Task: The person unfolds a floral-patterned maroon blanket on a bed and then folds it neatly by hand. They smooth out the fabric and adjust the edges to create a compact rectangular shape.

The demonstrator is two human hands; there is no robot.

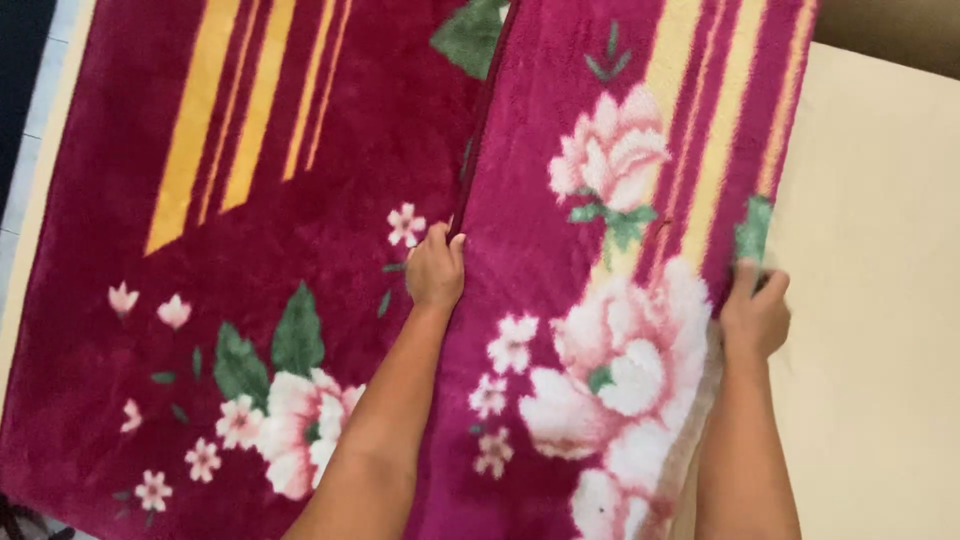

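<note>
A thick crimson blanket [250, 230] with pink and white flowers, green leaves and yellow stripes lies spread over a cream surface. A narrower panel of it [570, 300] is folded over on the right half. My left hand [435, 268] grips the left edge of that folded panel, fingers curled around the fold. The panel's right edge, near a green leaf patch, is pinched in my right hand [755, 315]. Both forearms reach up from the bottom of the head view.
The cream mattress-like surface [880, 300] shows bare to the right of the blanket. A brown strip [890, 30] runs along the top right corner. Pale floor tiles [30, 160] and a dark patch border the left side.
</note>
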